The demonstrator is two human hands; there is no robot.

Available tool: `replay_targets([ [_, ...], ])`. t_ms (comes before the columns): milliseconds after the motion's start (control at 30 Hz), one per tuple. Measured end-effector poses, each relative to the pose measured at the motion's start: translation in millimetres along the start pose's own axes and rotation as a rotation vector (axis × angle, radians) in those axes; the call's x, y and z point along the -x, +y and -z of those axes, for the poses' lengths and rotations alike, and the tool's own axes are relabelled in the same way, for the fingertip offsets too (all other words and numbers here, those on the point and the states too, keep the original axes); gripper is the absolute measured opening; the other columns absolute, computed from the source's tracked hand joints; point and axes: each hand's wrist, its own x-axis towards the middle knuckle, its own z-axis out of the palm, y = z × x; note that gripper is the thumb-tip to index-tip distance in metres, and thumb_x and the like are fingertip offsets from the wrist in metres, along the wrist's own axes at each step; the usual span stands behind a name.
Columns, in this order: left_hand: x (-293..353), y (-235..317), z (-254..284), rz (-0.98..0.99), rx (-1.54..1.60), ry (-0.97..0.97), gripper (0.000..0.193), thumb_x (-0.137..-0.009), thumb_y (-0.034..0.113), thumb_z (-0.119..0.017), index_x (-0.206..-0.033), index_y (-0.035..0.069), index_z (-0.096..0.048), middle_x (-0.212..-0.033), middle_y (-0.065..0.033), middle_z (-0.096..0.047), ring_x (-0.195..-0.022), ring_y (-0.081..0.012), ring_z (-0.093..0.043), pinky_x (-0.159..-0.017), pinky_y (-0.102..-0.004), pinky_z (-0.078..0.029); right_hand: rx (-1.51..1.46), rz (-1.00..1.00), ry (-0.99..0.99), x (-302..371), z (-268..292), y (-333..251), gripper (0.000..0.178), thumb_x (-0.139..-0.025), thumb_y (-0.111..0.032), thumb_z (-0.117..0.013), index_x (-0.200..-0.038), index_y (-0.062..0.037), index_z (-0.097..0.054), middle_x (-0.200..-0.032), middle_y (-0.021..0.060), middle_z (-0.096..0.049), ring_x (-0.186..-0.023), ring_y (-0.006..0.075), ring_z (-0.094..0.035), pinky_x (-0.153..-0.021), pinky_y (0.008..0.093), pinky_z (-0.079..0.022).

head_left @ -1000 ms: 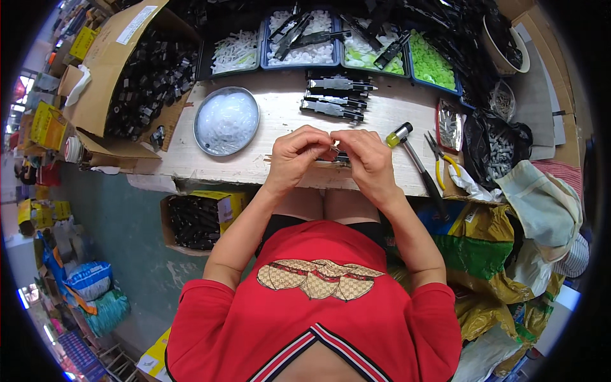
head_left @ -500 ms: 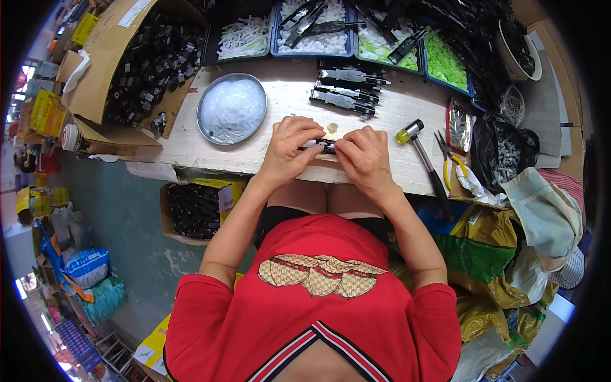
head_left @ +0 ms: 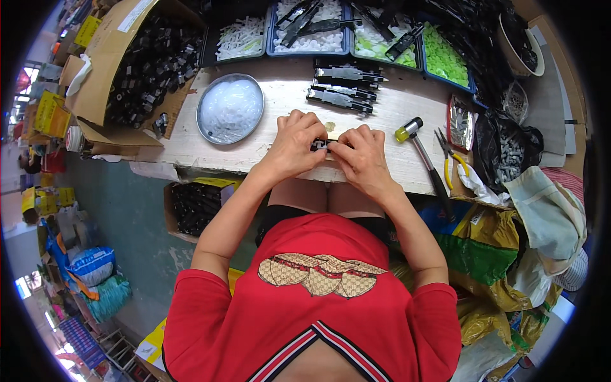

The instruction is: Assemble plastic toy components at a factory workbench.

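A small-parts assembly workshop. A pale workbench (head_left: 280, 95) bears trays (head_left: 309, 53) of white and green pieces (head_left: 445, 57), a hammer (head_left: 435, 175) and yellow-handled pliers (head_left: 449, 153). A cardboard box (head_left: 95, 83) of black parts (head_left: 149, 76) stands at left.

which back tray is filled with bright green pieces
The blue tray just right of the mixed white-and-green one; its small pieces look all green, while the two trays farther left hold mostly white.

Black part (head_left: 323, 145) partly hidden, cardboard box (head_left: 97, 89) cut off
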Motion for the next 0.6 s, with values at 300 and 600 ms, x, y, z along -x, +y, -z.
replay_targets([
  [300,-73,43,23,-0.218,-0.378,-0.448,0.02,-0.068,0.024,-0.068,-0.081,0.009,-0.066,-0.082,-0.0078,-0.058,-0.09,-0.0273,-0.052,-0.08,-0.0397,-0.035,0.016,-0.18,0.142,22,55,47,0.014,-0.075,-0.008,-0.063,-0.088,-0.0083,-0.064,-0.081,0.0026,-0.054,-0.079,0.0201,-0.049,-0.07,0.034,-0.031],
  [600,-278,76,-66,-0.311,-0.38,0.005,0.009,-0.068,0.01,-0.059,-0.071,0.006,-0.066,-0.078,-0.0159,-0.064,-0.074,-0.0347,-0.063,-0.063,-0.0429,-0.05,0.162,-0.559,0.249,56,112,120,0.009,-0.077,-0.012,-0.061,-0.084,-0.0082,-0.065,-0.079,0.0055,-0.057,-0.084,0.0251,-0.054,-0.07,0.038,-0.037],
])
